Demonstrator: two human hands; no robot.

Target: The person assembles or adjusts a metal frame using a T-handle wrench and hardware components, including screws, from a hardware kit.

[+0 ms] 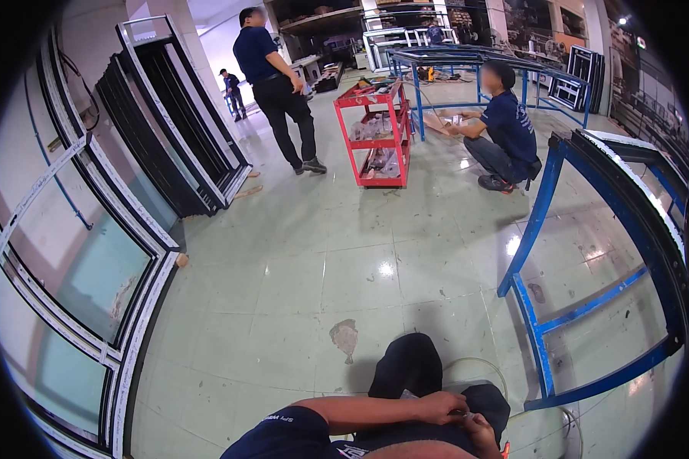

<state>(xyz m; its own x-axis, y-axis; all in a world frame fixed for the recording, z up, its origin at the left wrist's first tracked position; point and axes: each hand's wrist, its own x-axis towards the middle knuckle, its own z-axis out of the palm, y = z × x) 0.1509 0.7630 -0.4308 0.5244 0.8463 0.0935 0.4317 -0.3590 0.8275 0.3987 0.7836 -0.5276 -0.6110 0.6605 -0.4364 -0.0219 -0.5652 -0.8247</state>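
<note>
Small item [459,413] (mostly hidden) pinched between both hands [440,408].

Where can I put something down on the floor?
On the bare floor between the big frames on the left and the blue stand on the right, this side of the red cart. The cart's top and shelves are crowded, and a cord loops beside the knees.

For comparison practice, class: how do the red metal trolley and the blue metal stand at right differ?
The trolley has three stacked shelves; the stand is an open framework. The trolley holds small loose items; the stand bears long black frame pieces. The trolley is farther away than the stand. Both rest on pale floor tiles.
</note>
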